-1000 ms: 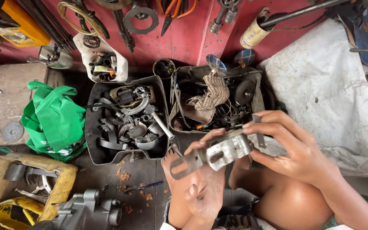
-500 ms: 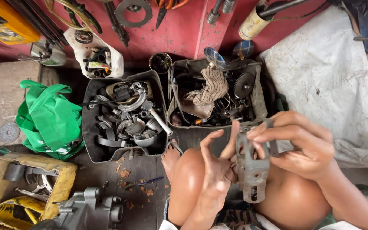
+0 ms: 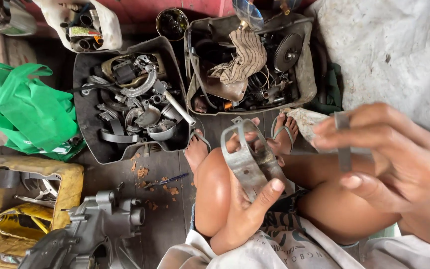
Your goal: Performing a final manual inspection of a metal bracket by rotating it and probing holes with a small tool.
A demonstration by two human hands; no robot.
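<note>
Your left hand (image 3: 245, 214) holds a grey metal bracket (image 3: 250, 157), a bent strap with an open loop at its far end; it sits above your left knee, with the thumb pressed on its near side and the fingers closed under it. Your right hand (image 3: 389, 159) is raised close to the camera and blurred; its fingers pinch a small flat metal piece (image 3: 343, 144), which stands almost upright and apart from the bracket. Below the hands you see your bare knees and your feet in sandals (image 3: 284, 132) on the dark wooden floor (image 3: 165, 169). Just beyond the feet stand two black trays: the left tray (image 3: 83, 99) is full of curved metal clamps and small parts, the right tray (image 3: 304, 74) holds a striped rag (image 3: 242, 57), a gear wheel (image 3: 288, 50) and other oily pieces. A green bag (image 3: 31, 109) lies at the left of the trays. Near your left knee, on the floor, is a grey engine casing (image 3: 93, 231), and beside it a yellow cloth (image 3: 26, 204) with tools on it. A white cloth (image 3: 394, 50) covers the floor at the right.
</note>
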